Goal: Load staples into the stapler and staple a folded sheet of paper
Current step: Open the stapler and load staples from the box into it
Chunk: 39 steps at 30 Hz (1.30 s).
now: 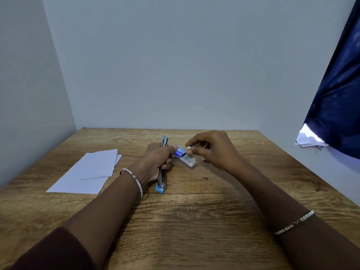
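A long blue and silver metal stapler [161, 182] is in the middle of the brown wooden bench [194, 221]. It is opened out flat, so it looks like one long stick. Its near blue end is down at the bench and its far end points away toward the wall.

The left hand [155, 160] holds the stapler round its middle. The left fingers [168, 165] are curled round it. The left thumb reaches over and touches a small blue and white cardboard box of staples [184, 155]. The box is just beside the stapler, on its right. Its near end is open and grey staples show inside. I cannot tell if the box sits on the bench or is held a little above it.

The right hand [212, 151] is just over the box. Its first finger and thumb come together and pinch a small white bit [188, 147] at the top of the box. I cannot tell if this bit is a flap or something out of the box. The other right fingers are curled in loosely.

A pile of white paper sheets [87, 172] lies flat on the bench, to the left of the stapler.

A thin silver bracelet [134, 180] is on the left wrist, and another thin silver bracelet [294, 223] is on the right arm. A dark red sleeve [48, 250] covers the left upper arm. A dark blue cloth [341, 94] hangs at the right side, with some white papers [309, 139] under its low edge
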Tool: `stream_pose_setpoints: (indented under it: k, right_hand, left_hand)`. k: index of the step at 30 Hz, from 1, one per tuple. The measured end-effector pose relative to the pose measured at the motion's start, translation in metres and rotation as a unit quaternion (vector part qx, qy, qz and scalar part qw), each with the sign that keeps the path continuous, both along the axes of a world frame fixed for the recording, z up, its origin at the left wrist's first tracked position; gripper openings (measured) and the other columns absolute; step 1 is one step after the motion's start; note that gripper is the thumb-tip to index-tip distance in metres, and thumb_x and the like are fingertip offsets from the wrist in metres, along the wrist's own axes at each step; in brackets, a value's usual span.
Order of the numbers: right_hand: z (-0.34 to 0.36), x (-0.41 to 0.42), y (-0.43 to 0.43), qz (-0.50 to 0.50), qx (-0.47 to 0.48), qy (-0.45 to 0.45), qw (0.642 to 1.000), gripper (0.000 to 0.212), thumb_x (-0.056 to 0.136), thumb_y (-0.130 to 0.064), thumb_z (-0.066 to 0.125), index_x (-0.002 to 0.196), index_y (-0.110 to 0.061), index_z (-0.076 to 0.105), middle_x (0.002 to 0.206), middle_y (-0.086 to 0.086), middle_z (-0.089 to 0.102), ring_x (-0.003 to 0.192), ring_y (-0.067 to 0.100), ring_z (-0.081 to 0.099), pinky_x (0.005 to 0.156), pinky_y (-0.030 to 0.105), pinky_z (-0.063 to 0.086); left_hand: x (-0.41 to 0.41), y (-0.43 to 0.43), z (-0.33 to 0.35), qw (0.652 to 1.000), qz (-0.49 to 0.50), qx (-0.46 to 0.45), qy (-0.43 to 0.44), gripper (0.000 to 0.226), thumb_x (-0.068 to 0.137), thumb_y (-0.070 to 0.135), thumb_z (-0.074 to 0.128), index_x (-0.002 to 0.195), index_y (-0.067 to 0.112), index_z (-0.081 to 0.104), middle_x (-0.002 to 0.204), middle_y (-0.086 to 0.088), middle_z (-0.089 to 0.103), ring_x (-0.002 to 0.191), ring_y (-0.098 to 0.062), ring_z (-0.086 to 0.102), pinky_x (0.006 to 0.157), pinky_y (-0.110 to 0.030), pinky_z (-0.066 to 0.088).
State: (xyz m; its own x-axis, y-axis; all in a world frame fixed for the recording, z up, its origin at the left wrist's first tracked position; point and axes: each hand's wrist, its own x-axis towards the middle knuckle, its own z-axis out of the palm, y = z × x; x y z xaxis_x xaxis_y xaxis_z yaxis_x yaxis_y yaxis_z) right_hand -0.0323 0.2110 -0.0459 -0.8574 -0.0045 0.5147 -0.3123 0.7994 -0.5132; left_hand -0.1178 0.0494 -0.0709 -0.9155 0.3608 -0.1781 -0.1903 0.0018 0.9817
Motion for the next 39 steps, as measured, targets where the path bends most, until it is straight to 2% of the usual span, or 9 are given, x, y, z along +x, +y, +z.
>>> stream_pose_setpoints:
  k: [2,9,15,19,22,27,30,34,39]
  right_hand:
    - [0.002,0.0,0.004,-0.012,-0.048,0.004,0.999,0.014,0.082,-0.018,0.082,0.094,-0.012,0.08,0.071,-0.013,0.07,0.061,-0.009,0.063,0.058,0.005,0.044]
    - [0.009,0.006,0.015,0.018,-0.194,-0.094,0.976,0.009,0.094,-0.017,0.071,0.098,-0.01,0.071,0.077,0.012,0.079,0.057,0.017,0.071,0.048,0.025,0.051]
    - [0.0,0.005,0.003,0.038,-0.185,-0.103,0.977,0.011,0.091,-0.014,0.073,0.098,-0.006,0.072,0.081,0.012,0.078,0.07,0.025,0.078,0.056,0.032,0.062]
    - [-0.004,0.002,0.0,0.003,-0.14,-0.061,0.988,0.008,0.09,-0.014,0.075,0.094,-0.008,0.074,0.079,0.009,0.076,0.062,0.009,0.07,0.056,0.021,0.055]
    - [-0.006,0.001,0.001,-0.028,-0.135,-0.047,0.989,0.006,0.088,-0.017,0.076,0.092,-0.013,0.076,0.079,0.009,0.077,0.071,0.02,0.074,0.059,0.023,0.052]
    - [-0.011,-0.001,0.002,-0.038,-0.175,-0.036,0.983,0.008,0.085,-0.015,0.079,0.091,-0.009,0.078,0.059,-0.013,0.07,0.062,0.004,0.072,0.053,0.007,0.044]
    - [-0.01,-0.001,0.002,-0.045,-0.198,-0.019,0.979,0.01,0.083,-0.013,0.081,0.091,-0.006,0.079,0.074,-0.001,0.078,0.071,0.013,0.077,0.064,0.024,0.059]
    - [-0.009,0.0,0.001,-0.055,-0.185,-0.007,0.981,0.01,0.081,-0.012,0.083,0.09,-0.008,0.08,0.078,0.016,0.079,0.075,0.032,0.077,0.07,0.045,0.06]
    - [-0.009,-0.002,0.0,-0.057,-0.145,0.002,0.988,0.014,0.079,-0.014,0.085,0.092,-0.012,0.081,0.078,0.009,0.08,0.072,0.021,0.078,0.072,0.038,0.062]
  left_hand:
    - [-0.001,0.0,-0.001,1.0,0.002,0.007,-0.001,0.016,0.099,0.013,0.062,0.104,-0.002,0.056,0.058,-0.007,0.045,0.026,-0.006,0.031,0.027,-0.016,0.024]
    - [-0.006,-0.001,-0.002,0.994,0.08,0.078,0.012,0.01,0.1,0.01,0.059,0.104,0.001,0.056,0.065,-0.009,0.045,0.026,-0.005,0.032,0.029,-0.011,0.024]
    - [-0.007,-0.001,0.0,0.991,0.092,0.094,-0.006,0.016,0.1,0.014,0.061,0.107,0.003,0.053,0.062,-0.007,0.044,0.028,-0.006,0.03,0.028,-0.012,0.026]
    - [-0.005,0.001,0.0,0.993,0.058,0.098,-0.009,0.014,0.1,0.014,0.062,0.108,0.005,0.055,0.06,-0.006,0.043,0.03,-0.008,0.029,0.03,-0.011,0.025]
    - [-0.005,0.002,-0.001,0.994,0.042,0.099,-0.004,0.013,0.099,0.014,0.062,0.108,0.006,0.057,0.065,-0.006,0.045,0.032,-0.007,0.03,0.029,-0.012,0.025]
    - [-0.003,0.001,0.001,0.995,0.014,0.097,0.008,0.01,0.098,0.014,0.064,0.102,0.008,0.058,0.072,-0.008,0.048,0.033,-0.006,0.031,0.03,-0.012,0.024]
    - [-0.001,0.002,0.001,0.994,0.008,0.103,0.022,0.01,0.097,0.011,0.065,0.102,0.006,0.058,0.077,-0.009,0.052,0.03,-0.003,0.033,0.027,-0.013,0.023]
    - [0.001,0.002,0.0,0.994,-0.007,0.099,0.042,0.017,0.097,0.011,0.065,0.109,0.002,0.057,0.082,-0.014,0.055,0.029,-0.003,0.033,0.027,-0.013,0.023]
    - [0.002,0.0,0.0,0.995,-0.024,0.086,0.041,0.025,0.095,0.018,0.069,0.109,0.0,0.059,0.07,-0.006,0.052,0.03,-0.003,0.034,0.026,-0.013,0.024]
